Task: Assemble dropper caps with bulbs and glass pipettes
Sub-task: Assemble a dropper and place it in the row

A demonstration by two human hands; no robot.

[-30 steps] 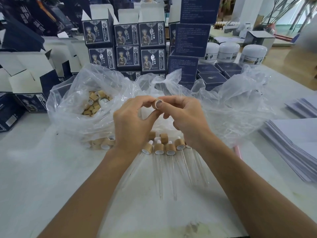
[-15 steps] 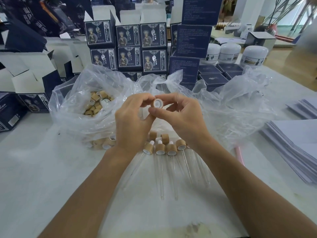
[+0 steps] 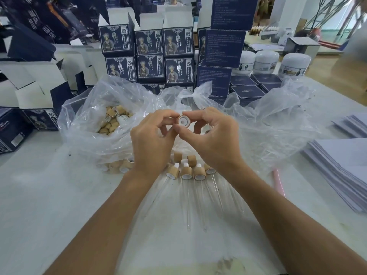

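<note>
- A wooden dropper cap (image 3: 183, 121) is held up above the middle of the desk (image 3: 49, 195), its open white-lined underside turned toward the camera.
- The left hand (image 3: 152, 139) pinches the cap's left side between curled thumb and forefinger; the other fingers are curled in.
- The right hand (image 3: 213, 135) pinches the cap's right side, thumb below and forefinger on top, with the remaining fingers bent loosely behind it.
- Below the hands, near the desk's middle, a row of assembled droppers (image 3: 186, 172) lies with glass pipettes (image 3: 187, 207) pointing toward the near edge.
- A clear plastic bag (image 3: 93, 124), toward the far left of the desk, holds loose wooden caps (image 3: 111, 122).
- Dark blue printed boxes (image 3: 150, 43) are stacked along the far edge, with white jars (image 3: 266, 61) to their right.
- Stacked paper sheets (image 3: 341, 161) lie at the right edge.
</note>
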